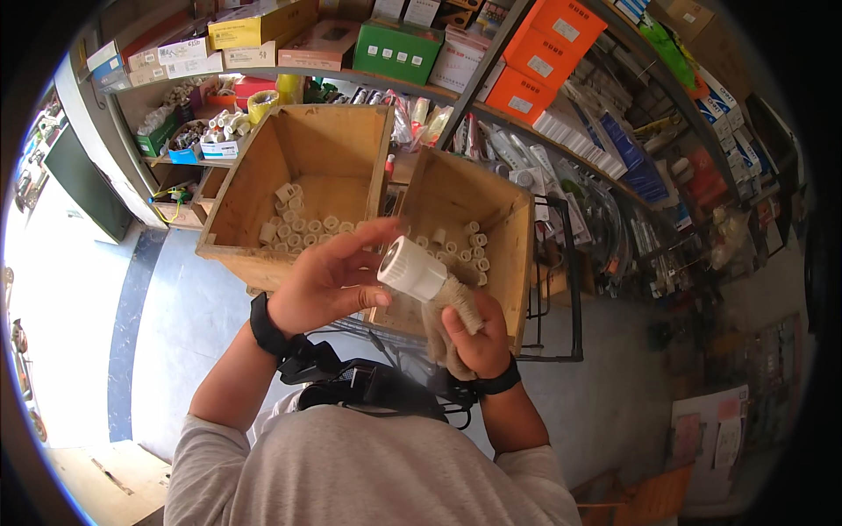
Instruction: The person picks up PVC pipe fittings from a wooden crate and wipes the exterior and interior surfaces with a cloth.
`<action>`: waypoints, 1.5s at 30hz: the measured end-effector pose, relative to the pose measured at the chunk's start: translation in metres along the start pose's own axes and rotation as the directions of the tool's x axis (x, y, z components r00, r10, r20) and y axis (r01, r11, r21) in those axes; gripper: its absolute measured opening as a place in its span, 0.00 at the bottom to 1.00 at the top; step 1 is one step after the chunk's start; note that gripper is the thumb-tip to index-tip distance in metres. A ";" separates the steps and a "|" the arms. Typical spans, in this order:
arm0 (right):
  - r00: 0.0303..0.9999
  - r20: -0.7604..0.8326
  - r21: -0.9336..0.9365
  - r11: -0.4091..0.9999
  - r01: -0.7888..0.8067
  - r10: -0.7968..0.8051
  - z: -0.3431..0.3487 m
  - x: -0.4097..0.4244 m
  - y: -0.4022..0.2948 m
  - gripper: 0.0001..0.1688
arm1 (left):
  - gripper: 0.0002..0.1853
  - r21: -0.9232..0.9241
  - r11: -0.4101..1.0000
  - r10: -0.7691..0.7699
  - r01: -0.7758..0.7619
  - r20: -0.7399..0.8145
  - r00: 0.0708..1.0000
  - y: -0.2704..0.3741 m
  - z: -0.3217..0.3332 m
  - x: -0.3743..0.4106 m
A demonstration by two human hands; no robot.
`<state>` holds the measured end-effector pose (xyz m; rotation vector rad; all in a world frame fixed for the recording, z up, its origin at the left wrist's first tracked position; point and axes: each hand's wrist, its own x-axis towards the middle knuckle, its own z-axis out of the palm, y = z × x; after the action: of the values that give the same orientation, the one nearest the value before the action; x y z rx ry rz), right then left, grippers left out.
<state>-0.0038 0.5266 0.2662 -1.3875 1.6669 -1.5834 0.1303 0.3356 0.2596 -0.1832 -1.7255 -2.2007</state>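
Note:
My right hand (477, 335) is closed on a beige cloth or glove (460, 306), from which a white plastic pipe fitting (414, 269) sticks out, its ribbed end tilted up to the left. Whether my fingers reach the fitting through the cloth is hidden. Beside the ribbed end, my left hand (335, 276) has its fingers and thumb apart, holding nothing. Behind the hands, several small white plastic fittings (314, 227) lie on the bottom of the left wooden box (230, 191). More white fittings (478, 240) lie in the right wooden box (520, 263).
A black metal frame (575, 283) stands right of the boxes. Behind them, shelves hold a green carton (398, 51), orange boxes (556, 29), a yellow tape roll (263, 105) and bagged parts. A black device with cables (368, 388) is at my waist.

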 end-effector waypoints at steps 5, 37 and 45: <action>0.906 0.057 -0.517 0.764 0.386 -0.419 0.012 0.013 0.006 0.19 | 0.39 -0.137 0.991 0.011 -0.010 0.006 1.000 -0.001 0.003 0.002; 0.939 0.137 0.296 0.891 -0.343 0.316 0.010 0.006 0.022 0.14 | 0.22 0.890 0.087 0.484 -0.447 0.355 0.800 0.019 0.004 -0.005; 0.928 0.210 0.721 0.593 -0.359 0.307 -0.002 0.005 0.038 0.21 | 0.25 0.781 0.507 0.421 -0.365 0.146 0.895 0.033 0.006 0.010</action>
<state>-0.0205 0.5167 0.2326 -0.6230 0.9296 -1.6734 0.1317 0.3331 0.2947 -0.2427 -2.1781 -0.9420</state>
